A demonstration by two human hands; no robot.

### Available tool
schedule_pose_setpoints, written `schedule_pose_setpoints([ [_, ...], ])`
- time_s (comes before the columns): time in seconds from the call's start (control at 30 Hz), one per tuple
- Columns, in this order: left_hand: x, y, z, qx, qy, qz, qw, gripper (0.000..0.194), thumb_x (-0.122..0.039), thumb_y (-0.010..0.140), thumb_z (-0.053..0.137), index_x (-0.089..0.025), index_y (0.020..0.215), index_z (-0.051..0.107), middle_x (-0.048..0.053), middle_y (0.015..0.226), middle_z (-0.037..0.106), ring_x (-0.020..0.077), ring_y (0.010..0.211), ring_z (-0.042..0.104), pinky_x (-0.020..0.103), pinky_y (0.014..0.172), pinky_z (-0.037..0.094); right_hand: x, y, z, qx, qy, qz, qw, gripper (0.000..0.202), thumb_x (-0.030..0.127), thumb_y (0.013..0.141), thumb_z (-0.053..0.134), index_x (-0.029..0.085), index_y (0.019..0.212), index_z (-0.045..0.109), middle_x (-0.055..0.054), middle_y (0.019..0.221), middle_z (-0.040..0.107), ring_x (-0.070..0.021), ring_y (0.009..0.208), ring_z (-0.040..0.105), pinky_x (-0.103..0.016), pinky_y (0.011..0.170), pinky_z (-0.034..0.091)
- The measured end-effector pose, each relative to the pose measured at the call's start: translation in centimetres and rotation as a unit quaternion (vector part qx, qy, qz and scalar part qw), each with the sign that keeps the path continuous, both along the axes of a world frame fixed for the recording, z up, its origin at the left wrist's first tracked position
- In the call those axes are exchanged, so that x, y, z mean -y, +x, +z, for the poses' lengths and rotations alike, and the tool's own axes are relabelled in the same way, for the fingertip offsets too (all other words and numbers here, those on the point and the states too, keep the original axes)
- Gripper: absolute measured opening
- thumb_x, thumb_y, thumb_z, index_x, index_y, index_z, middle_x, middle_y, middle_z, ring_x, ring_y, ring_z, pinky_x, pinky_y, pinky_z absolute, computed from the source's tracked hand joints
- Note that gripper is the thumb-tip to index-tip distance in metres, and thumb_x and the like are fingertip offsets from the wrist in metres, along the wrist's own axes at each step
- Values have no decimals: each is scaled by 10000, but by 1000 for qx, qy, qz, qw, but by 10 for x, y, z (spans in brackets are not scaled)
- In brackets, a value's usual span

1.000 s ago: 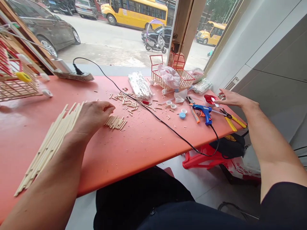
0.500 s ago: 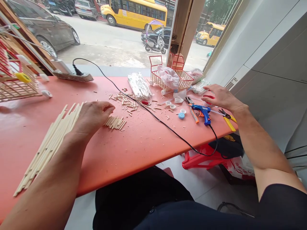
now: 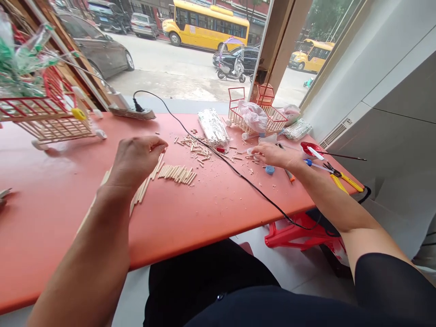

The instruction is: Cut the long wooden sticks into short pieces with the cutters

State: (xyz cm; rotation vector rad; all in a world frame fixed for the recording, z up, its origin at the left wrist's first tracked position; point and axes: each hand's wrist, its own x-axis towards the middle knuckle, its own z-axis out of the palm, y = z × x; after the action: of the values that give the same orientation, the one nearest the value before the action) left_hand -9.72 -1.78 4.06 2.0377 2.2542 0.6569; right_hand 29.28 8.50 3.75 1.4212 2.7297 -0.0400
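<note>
Orange table, sticks beside left hand

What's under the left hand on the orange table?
Long pale wooden sticks run beneath the left hand on the orange table; their middle stretch is covered. Short cut sticks lie alongside, uncovered.

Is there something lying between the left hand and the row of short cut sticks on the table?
Nothing visible blocks it. The left hand is right beside the short cut sticks, with only bare table and the ends of the long sticks between. The black cable runs beyond them.
</note>
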Motion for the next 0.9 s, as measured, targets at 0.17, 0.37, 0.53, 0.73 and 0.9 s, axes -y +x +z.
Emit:
schedule_pose_setpoints([
  [0.17, 9, -15, 21, -13, -36, 25, 999, 429, -350, 1023, 482, -136, 1197, 810, 129, 1162, 833, 295, 1143, 738, 359, 1003, 506, 7, -14, 3, -66, 43, 0, 997, 305, 203, 1026, 535, 191, 1160, 808, -154, 1262, 731, -320, 1210, 689, -459, 1100, 528],
  [0.37, 23, -34, -12, -61, -117, -25, 991, 547, -430, 1023, 514, -119, 1450, 656, 174, 1393, 745, 333, 1312, 665, 415, 1150, 460, 49, -74, -7, -159, 6, 154, 975, 276, 291, 1069, 523, 260, 1183, 773, -122, 1309, 733, -294, 1191, 699, -442, 1047, 545],
  [0.53, 52, -47, -60, -100, -87, -8, 991, 723, -517, 962, 573, -172, 1594, 510, 223, 1606, 571, 417, 1500, 507, 538, 1206, 426, 79, -112, -18, -126, -16, 237, 963, 243, 262, 1075, 514, 251, 1102, 755, -120, 1223, 752, -274, 1082, 704, -421, 962, 545],
  [0.73, 65, -56, -70, -79, -104, 18, 991, 646, -405, 1005, 415, -152, 1587, 533, 219, 1628, 551, 438, 1505, 493, 606, 1199, 435, 89, -132, -33, -108, -6, 299, 948, 252, 247, 1108, 483, 184, 1034, 715, -144, 1140, 742, -250, 1003, 663, -391, 926, 499],
  [0.9, 64, -62, -60, -80, -125, 19, 989, 616, -351, 1015, 404, -131, 1568, 564, 232, 1623, 549, 456, 1481, 511, 641, 1171, 454, 83, -133, -32, -134, -28, 307, 942, 247, 233, 1111, 481, 162, 1052, 710, -147, 1128, 723, -235, 997, 635, -369, 926, 485],
])
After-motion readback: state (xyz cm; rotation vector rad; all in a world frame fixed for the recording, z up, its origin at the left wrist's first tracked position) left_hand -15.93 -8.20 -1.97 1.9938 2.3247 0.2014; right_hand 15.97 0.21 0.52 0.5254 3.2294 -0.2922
